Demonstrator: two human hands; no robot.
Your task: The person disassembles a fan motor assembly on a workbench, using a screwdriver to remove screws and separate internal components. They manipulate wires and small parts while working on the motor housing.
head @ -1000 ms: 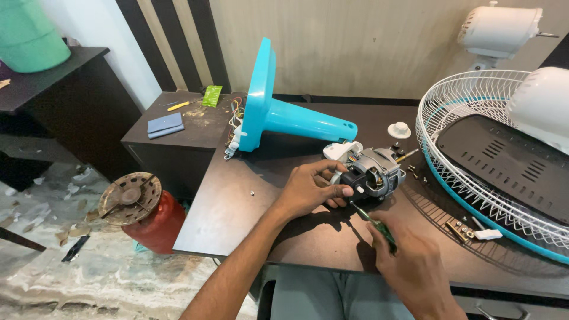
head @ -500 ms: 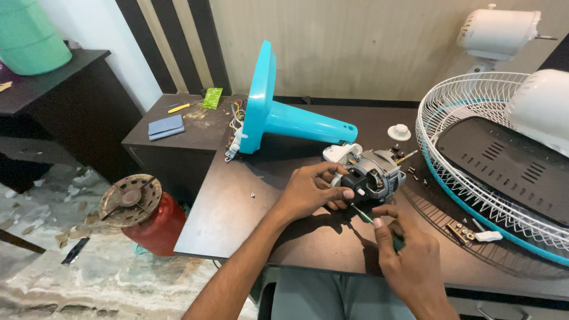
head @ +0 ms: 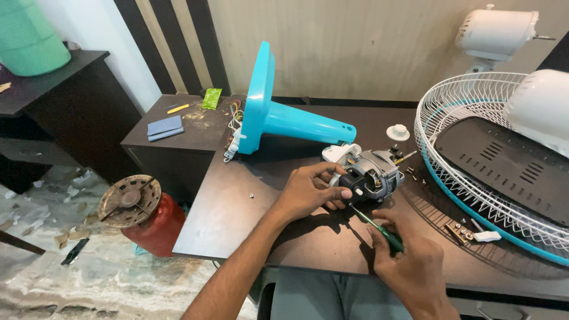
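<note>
At desk point(head: 249, 225) centre, left hand point(head: 308, 192) grips the fan motor point(head: 370, 175) while right hand point(head: 409, 261), at five o'clock, closed round a green screwdriver point(head: 376, 227), could slip off the screw into fingers.

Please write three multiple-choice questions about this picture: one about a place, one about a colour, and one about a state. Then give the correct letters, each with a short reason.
1. Where does the round white wire fan guard lie?
A. at the right end of the dark wooden table
B. on the floor
C. on the red gas cylinder

2. What colour is the handle of the thin screwdriver?
A. yellow
B. green
C. red

3. What is the left hand doing?
A. resting flat on the table
B. lifting the turquoise plastic fan base
C. gripping the grey metal fan motor

Answers: 1 A, the guard rests on the table's right end. 2 B, green shows above the right hand. 3 C, the fingers close around the motor's near end.
</note>
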